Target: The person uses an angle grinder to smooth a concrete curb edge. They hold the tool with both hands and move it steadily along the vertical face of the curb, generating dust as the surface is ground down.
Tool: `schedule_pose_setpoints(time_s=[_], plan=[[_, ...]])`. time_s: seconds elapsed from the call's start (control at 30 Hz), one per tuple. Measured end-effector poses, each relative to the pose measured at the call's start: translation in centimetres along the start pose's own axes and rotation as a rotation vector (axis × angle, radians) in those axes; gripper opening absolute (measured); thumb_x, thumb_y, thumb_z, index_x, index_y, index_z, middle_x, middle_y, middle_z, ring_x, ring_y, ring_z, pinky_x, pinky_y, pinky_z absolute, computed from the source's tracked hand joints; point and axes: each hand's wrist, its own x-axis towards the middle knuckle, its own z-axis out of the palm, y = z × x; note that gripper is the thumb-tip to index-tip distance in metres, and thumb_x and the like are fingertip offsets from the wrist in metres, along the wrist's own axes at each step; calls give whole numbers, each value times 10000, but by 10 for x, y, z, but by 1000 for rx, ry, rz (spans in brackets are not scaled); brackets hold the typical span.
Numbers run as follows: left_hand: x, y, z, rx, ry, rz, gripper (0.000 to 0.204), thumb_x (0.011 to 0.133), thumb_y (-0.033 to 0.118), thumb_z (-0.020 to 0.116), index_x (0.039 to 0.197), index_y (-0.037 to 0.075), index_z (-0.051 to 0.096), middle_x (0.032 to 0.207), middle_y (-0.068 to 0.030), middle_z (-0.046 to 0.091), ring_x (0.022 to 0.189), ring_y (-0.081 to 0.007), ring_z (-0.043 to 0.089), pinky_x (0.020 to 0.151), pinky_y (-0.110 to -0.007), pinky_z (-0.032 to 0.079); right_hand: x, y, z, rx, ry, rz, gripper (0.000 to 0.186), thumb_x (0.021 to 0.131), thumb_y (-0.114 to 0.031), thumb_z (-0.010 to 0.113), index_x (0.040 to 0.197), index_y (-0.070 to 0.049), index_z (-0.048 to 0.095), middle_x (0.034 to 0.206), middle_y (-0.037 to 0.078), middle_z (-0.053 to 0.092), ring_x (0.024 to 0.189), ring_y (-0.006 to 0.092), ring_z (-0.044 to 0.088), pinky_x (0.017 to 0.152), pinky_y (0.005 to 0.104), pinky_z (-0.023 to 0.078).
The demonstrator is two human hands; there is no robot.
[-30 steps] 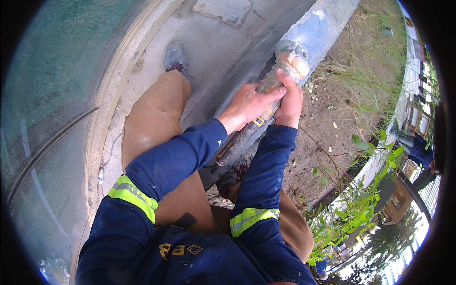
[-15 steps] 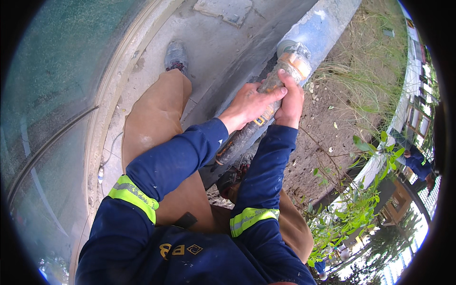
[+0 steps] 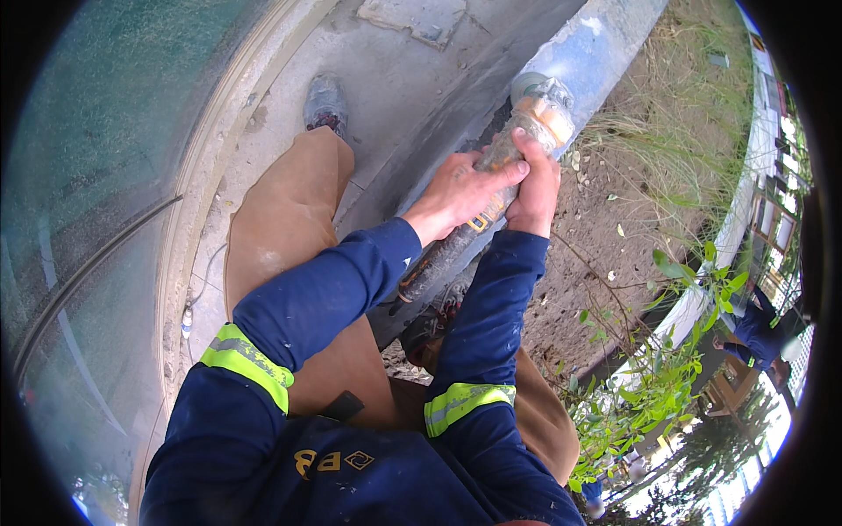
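Observation:
My left hand (image 3: 467, 184) and my right hand (image 3: 533, 191) are closed around the body of a dust-covered yellow and black power grinder (image 3: 488, 219), overlapping near its upper end. The grinder lies diagonally, its disc end (image 3: 537, 95) against the pale blue-grey top of a long concrete ledge (image 3: 595, 46), its rear end down between my forearms. Fine white dust hangs around the disc. Part of the tool's body is hidden under my fingers.
My booted foot (image 3: 325, 107) stands on grey paving (image 3: 395, 79) beside a glass panel (image 3: 88, 140) with a small bottle (image 3: 187, 321) at its base. Soil (image 3: 583, 228), grass and a leafy shrub (image 3: 645, 412) lie right. A co-worker (image 3: 756, 337) is at the far right.
The co-worker at the far right has moved lower in the view and shifted posture. My hands and the grinder have barely moved.

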Motion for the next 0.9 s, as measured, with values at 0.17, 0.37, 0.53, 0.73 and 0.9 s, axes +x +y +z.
schedule_pose_setpoints(time_s=[0.17,0.37,0.53,0.73,0.9], plan=[[-2,1,3,-31,23,-22,826,884,499,796,1311,-163,547,1122,-202,699,944,-191,704,780,-329,574,2,3,0,-11,10,-1,461,836,-188,772,1181,90,642,1032,155,701,880,245,683,791,389,562],[-3,4,2,-68,-34,-34,774,883,484,803,1273,-147,581,1090,-179,708,917,-181,704,770,-326,574,0,2,-1,4,-14,-14,445,854,-184,749,1184,91,634,1001,166,700,852,263,691,762,400,575],[-5,9,1,-11,2,-46,742,890,469,801,1268,-135,595,1086,-167,711,909,-178,704,771,-327,573,2,3,2,-42,8,-55,426,898,-188,705,1195,103,612,965,204,699,812,308,712,715,429,609],[-2,3,2,-43,-2,-40,725,898,465,792,1272,-126,600,1088,-159,712,898,-172,702,764,-322,570,2,4,0,-21,-16,-35,432,895,-189,707,1201,102,611,982,208,703,812,308,713,734,423,611],[0,1,0,0,1,-44,711,903,454,790,1274,-123,601,1090,-156,713,905,-169,699,765,-322,569,3,5,1,-6,4,-34,441,893,-188,707,1209,103,606,985,213,701,815,314,713,734,430,612]])
